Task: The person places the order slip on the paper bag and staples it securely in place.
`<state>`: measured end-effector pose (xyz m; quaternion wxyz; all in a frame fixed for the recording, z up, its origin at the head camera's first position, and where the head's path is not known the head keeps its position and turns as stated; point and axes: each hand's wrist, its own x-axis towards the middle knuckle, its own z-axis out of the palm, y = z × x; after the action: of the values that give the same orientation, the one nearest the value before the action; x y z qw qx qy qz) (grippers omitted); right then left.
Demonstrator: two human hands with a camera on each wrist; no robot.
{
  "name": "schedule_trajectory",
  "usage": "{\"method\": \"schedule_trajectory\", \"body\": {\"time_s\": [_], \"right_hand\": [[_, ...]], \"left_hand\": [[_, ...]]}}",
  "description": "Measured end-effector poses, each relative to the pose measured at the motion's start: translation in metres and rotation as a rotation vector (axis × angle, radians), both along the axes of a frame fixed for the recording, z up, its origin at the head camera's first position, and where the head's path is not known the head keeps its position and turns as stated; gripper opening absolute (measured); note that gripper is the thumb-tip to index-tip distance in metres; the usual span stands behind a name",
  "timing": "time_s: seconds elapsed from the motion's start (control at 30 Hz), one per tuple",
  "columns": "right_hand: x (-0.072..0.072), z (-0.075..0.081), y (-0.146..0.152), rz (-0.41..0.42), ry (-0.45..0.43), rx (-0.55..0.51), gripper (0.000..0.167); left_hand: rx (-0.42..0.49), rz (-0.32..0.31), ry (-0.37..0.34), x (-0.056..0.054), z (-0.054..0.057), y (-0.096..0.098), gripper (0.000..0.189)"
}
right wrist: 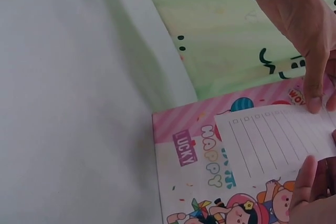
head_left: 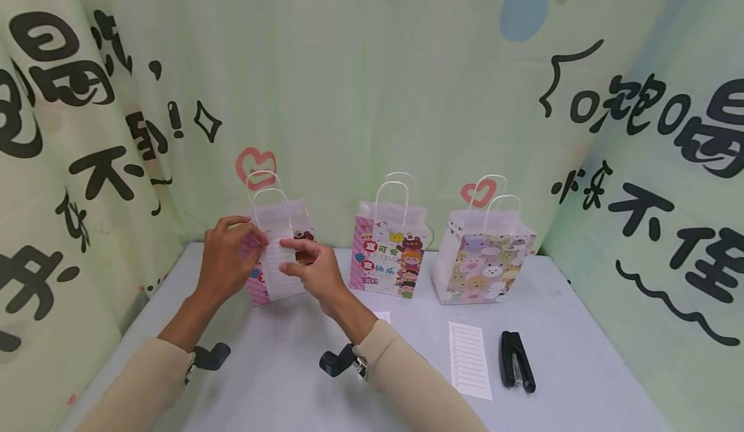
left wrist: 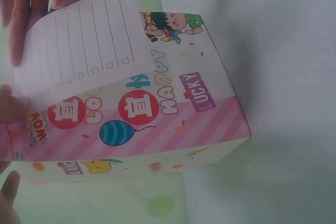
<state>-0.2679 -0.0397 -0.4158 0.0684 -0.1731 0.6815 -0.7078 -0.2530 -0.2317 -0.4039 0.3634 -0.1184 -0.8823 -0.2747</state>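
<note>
A white paper checklist [head_left: 280, 270] with ruled lines and small tick boxes lies against the front of the left pink gift bag [head_left: 259, 293]. My left hand [head_left: 228, 257] pinches the list's upper left corner, its thumb [right wrist: 314, 103] pressing on the paper. At the list's right side is my right hand [head_left: 320, 274], with straight index finger and thumb touching the paper. The list's lower end stands slightly off the bag in the left wrist view. Part of the bag's printed front is hidden behind the list and hands.
A matching pink gift bag [head_left: 380, 274] stands in the middle, and an animal-print gift bag [head_left: 485, 267] at right. Another checklist [head_left: 469, 360] lies beside a black stapler [head_left: 516, 361] on the white table [head_left: 267, 380]. A further paper [head_left: 382, 316] shows partly behind my right forearm.
</note>
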Motion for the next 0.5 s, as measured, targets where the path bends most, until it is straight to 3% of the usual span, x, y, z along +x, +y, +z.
{"method": "schedule_trajectory", "body": {"time_s": [0.17, 0.5], "right_hand": [[0.0, 0.001, 0.001, 0.003, -0.004, -0.013, 0.039], [0.005, -0.005, 0.019, -0.081, 0.016, 0.018, 0.039]], "left_hand": [[-0.015, 0.018, 0.012, -0.001, 0.0, 0.001, 0.012], [-0.019, 0.025, 0.021, -0.002, 0.0, 0.002, 0.011]]}}
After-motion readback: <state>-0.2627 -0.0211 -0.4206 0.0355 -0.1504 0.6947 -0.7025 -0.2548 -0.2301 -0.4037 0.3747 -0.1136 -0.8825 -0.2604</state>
